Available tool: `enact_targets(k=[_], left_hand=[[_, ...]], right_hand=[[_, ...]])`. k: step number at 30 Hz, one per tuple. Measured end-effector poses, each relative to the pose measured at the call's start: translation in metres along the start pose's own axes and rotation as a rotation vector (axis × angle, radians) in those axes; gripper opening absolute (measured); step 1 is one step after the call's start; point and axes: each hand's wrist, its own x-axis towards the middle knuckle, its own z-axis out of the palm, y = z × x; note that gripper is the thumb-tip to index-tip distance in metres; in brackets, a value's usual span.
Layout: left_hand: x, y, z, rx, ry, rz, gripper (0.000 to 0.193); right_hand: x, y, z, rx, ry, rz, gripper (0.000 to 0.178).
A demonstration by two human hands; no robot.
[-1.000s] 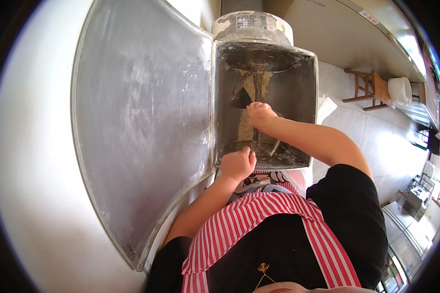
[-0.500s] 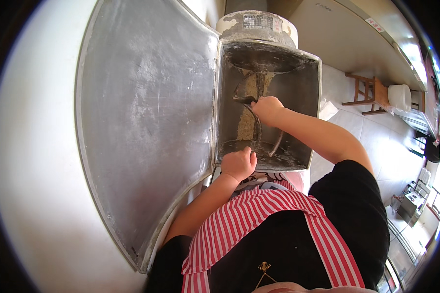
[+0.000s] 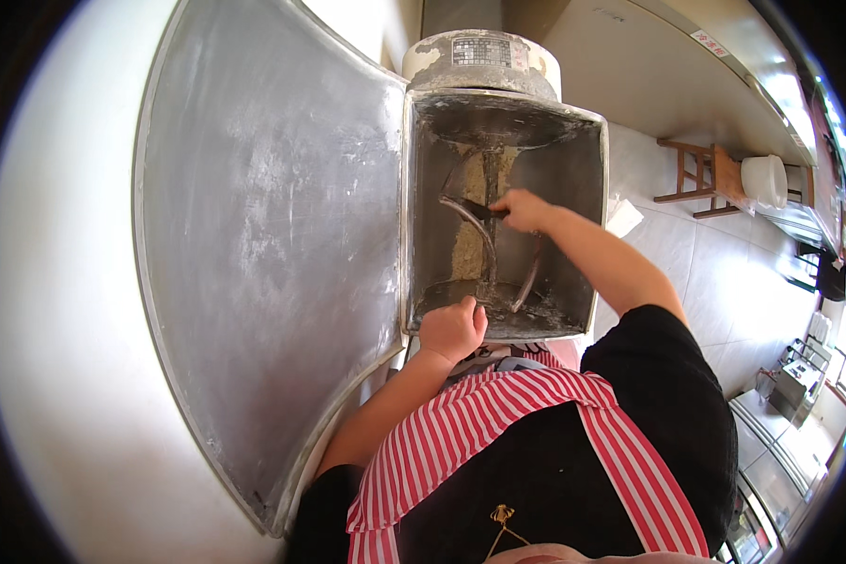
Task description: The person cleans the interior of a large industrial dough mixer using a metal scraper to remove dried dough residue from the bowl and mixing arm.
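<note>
Black scraper [image 3: 484,210] juts leftward from the right hand [image 3: 524,211] I'm watching through the head camera; its fingers are closed round the near end, the rest lying beyond the fingertips. It sits inside the grey metal tub [image 3: 573,174], at the curved bar [image 3: 488,242]; I cannot tell whether they touch. The left hand [image 3: 453,329] is curled at the near rim, fingertips hidden, so I can't tell its grip.
</note>
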Motion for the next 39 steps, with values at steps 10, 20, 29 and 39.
enact_targets(k=[10,20,29,39], left_hand=[[-0.002,-0.004,0.003,0.013,-0.004,0.009,0.023],[-0.002,-0.003,0.000,0.016,0.055,0.014,0.022],[0.000,-0.001,-0.001,-0.032,0.083,0.027,0.020],[0.001,-0.003,0.007,-0.050,0.071,0.043,0.021]], right_hand=[[0.005,-0.049,0.069,0.410,0.333,0.498,0.050],[0.042,-0.065,0.033,0.356,0.210,0.657,0.034],[0.129,-0.036,0.058,0.205,0.280,0.561,0.028],[0.102,0.010,0.043,0.523,0.347,0.566,0.025]])
